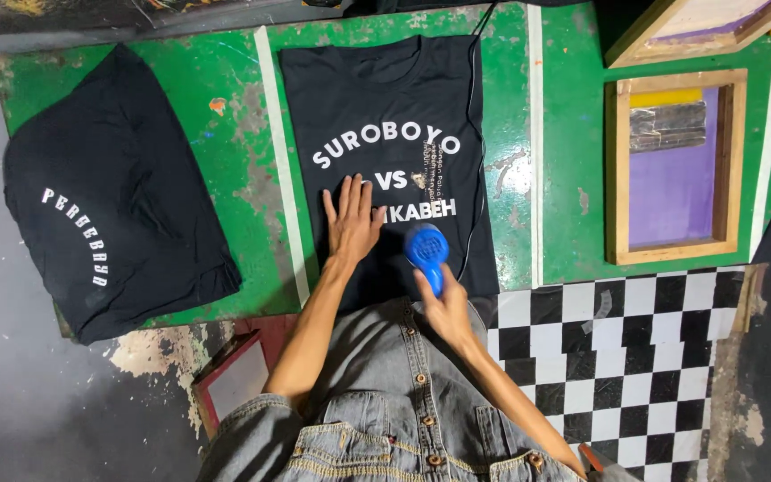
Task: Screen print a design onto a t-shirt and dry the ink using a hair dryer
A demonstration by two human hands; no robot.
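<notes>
A black T-shirt (pixel 385 98) with white printed lettering lies flat on a worn green table (pixel 252 178). My left hand (pixel 352 219) rests flat and open on the shirt's lower left part, fingers spread over the print. My right hand (pixel 443 308) grips the handle of a blue hair dryer (pixel 426 250), whose round head is held just above the print's lower right. A thin dark cord (pixel 473 116) runs up along the shirt's right side.
A folded pile of black printed shirts (pixel 109 196) lies at the table's left end. A wooden printing screen with purple mesh (pixel 675 170) sits at the right, another frame (pixel 698 27) above it. Checkered black-and-white floor (pixel 626 357) lies lower right; a small red-framed screen (pixel 234 379) lower left.
</notes>
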